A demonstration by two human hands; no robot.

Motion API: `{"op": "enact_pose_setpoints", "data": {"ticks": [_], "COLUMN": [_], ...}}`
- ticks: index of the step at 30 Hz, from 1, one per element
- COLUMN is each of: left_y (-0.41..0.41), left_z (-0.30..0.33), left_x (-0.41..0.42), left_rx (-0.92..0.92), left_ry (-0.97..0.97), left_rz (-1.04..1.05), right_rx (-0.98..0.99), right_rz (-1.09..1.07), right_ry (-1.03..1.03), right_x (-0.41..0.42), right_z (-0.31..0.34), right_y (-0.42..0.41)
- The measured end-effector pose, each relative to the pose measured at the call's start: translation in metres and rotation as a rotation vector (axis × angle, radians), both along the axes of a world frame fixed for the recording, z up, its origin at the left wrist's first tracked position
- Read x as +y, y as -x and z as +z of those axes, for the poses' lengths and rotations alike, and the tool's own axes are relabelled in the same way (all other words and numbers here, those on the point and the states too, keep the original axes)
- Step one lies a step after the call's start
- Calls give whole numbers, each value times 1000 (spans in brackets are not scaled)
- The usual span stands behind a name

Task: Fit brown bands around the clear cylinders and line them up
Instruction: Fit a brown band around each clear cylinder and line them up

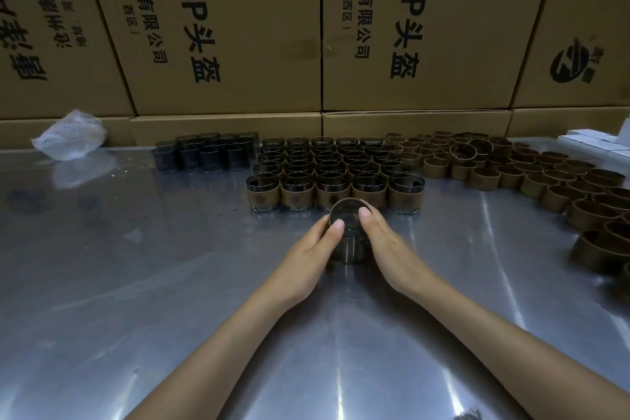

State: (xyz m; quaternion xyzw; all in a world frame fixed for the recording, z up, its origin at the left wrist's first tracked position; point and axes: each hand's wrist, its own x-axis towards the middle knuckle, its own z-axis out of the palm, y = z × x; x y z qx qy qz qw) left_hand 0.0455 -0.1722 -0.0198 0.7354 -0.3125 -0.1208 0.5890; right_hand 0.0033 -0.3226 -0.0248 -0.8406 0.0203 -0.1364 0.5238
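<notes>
Left hand: the left hand curls around the left side of a clear cylinder, thumb lying across its upper edge, fingers hidden behind the glass.
Right hand: the right hand grips the same cylinder from the right, thumb tip on the rim beside the left thumb.
Held cylinder: it is tilted with its open mouth turned away from the person, and a brown band sits around its far end; its near end rests just above or on the metal table, which one I cannot tell.
Banded rows: just beyond the hands stands a block of banded cylinders, upright and touching in straight rows, 5 in the front row.
Bare cylinders: a smaller cluster of unbanded clear cylinders stands to the left of that block, near the back.
Loose bands: empty brown bands spread across the right side of the table, a few lying atop others.
Plastic bag: a crumpled clear plastic bag lies at the far left.
Backdrop: printed cardboard boxes are stacked along the far edge.
Far right: white boxes sit at the table's corner.
</notes>
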Motion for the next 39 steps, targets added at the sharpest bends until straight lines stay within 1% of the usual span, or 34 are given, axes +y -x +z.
{"op": "enact_pose_setpoints", "data": {"ticks": [2, 6, 9, 11, 13, 16, 18, 22, 27, 31, 35, 39], "left_y": [-1, 3, 3, 4, 4, 7, 9, 14, 17, 18, 20, 20], "left_z": [-1, 3, 2, -1, -4, -4, -3, -2, 3, 6, 10, 13], "left_x": [0, -1, -2, -3, -6, -10, -12, -17, -16, -16, -16, -14], "left_rx": [-4, -99, -191, -201, -161, -53, -2, 70, 158, 352, 433, 429], "left_ry": [-24, -63, -88, -99, -84, 15, 91, 159, 254, 397, 471, 484], "left_rz": [-10, -41, -47, -28, -16, 24, 58, 72, 131, 130, 73, 58], "right_rx": [61, 114, 99, 94, 66, 31, 26, 23, -40, -75, -71, -71], "right_rz": [0, 32, 90, 94, 92, 104, 80, 32, -6, -38, -3, 107], "right_ry": [89, 126, 89, 15, -86, -233, -304, -457, -565, -664, -757, -904], "right_x": [-4, -4, -3, -3, 2, 16, 23, 26, 27, 26, 26, 24], "right_z": [2, 5, 5, 7, 9, 9, 9, 8, 6, 9, 13, 19], "right_y": [1, 4, 7, 8, 9, 8, 7, 11, 13, 14, 16, 18]}}
